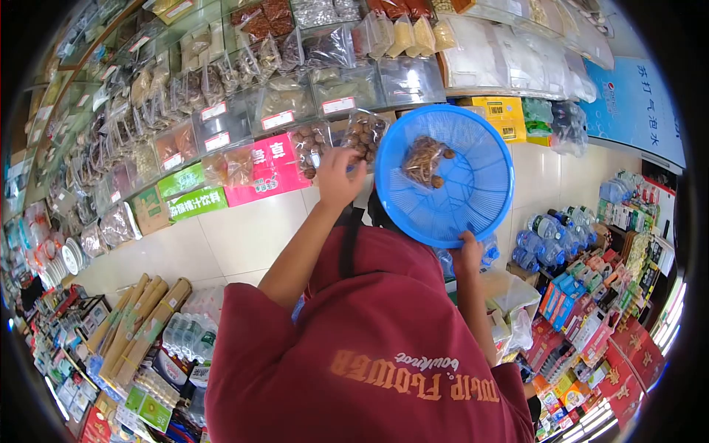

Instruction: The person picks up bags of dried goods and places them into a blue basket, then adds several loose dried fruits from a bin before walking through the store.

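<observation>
My right hand (467,255) grips the near rim of a round blue plastic basket (498,207). A clear bag of brown, stick-like dried pieces (422,162) lies inside it, with a few round brown pieces at its side. My left hand (341,177) is at the shelf's front edge, left of the basket. Its fingers are curled at the lower edge of a clear bag of round brown pieces (365,131) and appear closed on it; the fingertips are partly hidden. Another bag of similar round pieces (310,144) sits just left of that one.
Tiered shelves of bagged dried goods with price tags (277,119) span the front. Below are a pink carton (260,173) and a green carton (198,203). Water bottles (550,232) stand at right; long cardboard rolls (144,325) and bottle packs (190,336) are at left.
</observation>
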The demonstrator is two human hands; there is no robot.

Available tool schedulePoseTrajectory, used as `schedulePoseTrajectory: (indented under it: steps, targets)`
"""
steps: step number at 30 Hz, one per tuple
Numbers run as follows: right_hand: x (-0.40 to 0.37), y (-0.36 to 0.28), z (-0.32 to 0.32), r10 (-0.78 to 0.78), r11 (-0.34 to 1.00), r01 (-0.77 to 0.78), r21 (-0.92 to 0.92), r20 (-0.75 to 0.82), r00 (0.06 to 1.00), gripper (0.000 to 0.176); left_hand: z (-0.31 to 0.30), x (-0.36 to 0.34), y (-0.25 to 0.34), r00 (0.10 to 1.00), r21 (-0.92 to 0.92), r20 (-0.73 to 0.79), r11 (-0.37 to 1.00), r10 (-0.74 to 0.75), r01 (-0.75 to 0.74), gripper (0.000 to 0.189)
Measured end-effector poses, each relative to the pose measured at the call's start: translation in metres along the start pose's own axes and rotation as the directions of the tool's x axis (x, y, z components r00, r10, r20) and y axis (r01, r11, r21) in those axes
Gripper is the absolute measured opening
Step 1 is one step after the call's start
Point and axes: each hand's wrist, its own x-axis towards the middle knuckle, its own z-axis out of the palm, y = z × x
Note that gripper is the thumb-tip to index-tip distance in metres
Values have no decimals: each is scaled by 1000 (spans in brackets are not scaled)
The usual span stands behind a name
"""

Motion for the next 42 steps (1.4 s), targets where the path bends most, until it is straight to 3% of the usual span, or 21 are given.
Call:
schedulePoseTrajectory:
  steps: [1, 2, 3, 5, 6, 8, 12, 18, 20, 26, 30, 32, 33, 35, 37, 38, 40, 41, 42]
  targets:
    - [-2, 0, 4, -14, 995, 17, -94, 29, 999, 32, -2, 3, 12, 990, -31, 29, 991, 135, -134, 23]
    - [2, 6, 6, -31, 996, 36, -77, 60, 998, 31, 1, 2, 19, 971, -32, 196, 990, 139, -135, 29]
    - [0, 6, 13, -32, 997, 37, -72, 68, 997, 31, 5, 4, 28, 971, -25, 193, 990, 143, -141, 29]
    - [-6, 5, 27, 2, 999, 2, -39, 113, 994, 30, 15, 6, 45, 817, 28, 545, 970, 189, -243, 34]
    - [-3, 10, 27, 5, 999, 0, -37, 122, 993, 30, 22, 4, 47, 818, 38, 544, 969, 185, -245, 34]
    - [7, 21, 27, -27, 998, 40, -58, 205, 978, 22, 40, -3, 41, 733, 125, 654, 929, 187, -349, 42]
    - [-4, 7, 38, -61, 992, 86, -91, 245, 968, 24, 59, -12, 29, 722, 249, 680, 887, 126, -389, 44]
    - [4, 5, 28, -49, 997, 62, -56, 203, 978, 24, 79, -16, 34, 816, 274, 561, 899, 140, -342, 39]
    - [-3, -2, 27, -12, 998, 25, -53, 246, 969, 24, 88, -20, 34, 761, 243, 629, 891, 157, -384, 38]
    - [-13, -10, 31, 24, 999, -20, -26, 183, 983, 28, 114, -30, 30, 758, 313, 636, 850, 144, -424, 36]
    - [4, 1, 16, 28, 999, -32, 11, 218, 976, 28, 97, -18, 49, 766, 270, 621, 873, 163, -405, 34]
    - [15, 7, 0, 72, 996, -83, 43, 209, 975, 37, 71, -8, 70, 915, 163, 399, 978, 54, -128, 31]
    - [22, 14, -9, 72, 996, -83, 43, 210, 975, 37, 58, -5, 69, 916, 164, 399, 978, 54, -129, 31]
    - [35, 27, -28, 58, 978, -100, 183, 223, 973, 48, 26, 1, 55, 994, 35, 109, 999, -11, 8, 32]
    - [34, 26, -39, 104, 968, -151, 199, 227, 968, 52, 1, -3, 31, 984, 25, 65, 986, -168, 167, 39]
    - [31, 27, -43, 153, 957, -202, 206, 231, 961, 56, -5, -11, 12, 983, 29, 70, 985, -172, 170, 39]
    - [30, 30, -46, 150, 959, -194, 204, 216, 965, 48, -10, -18, -24, 927, 250, 161, 922, -340, 295, 37]
    - [32, 31, -46, 138, 962, -179, 206, 200, 970, 40, -11, -16, -34, 928, 250, 161, 923, -337, 292, 37]
    - [33, 32, -47, 137, 962, -178, 208, 198, 971, 40, -12, -13, -38, 833, 366, 288, 858, -472, 360, 40]
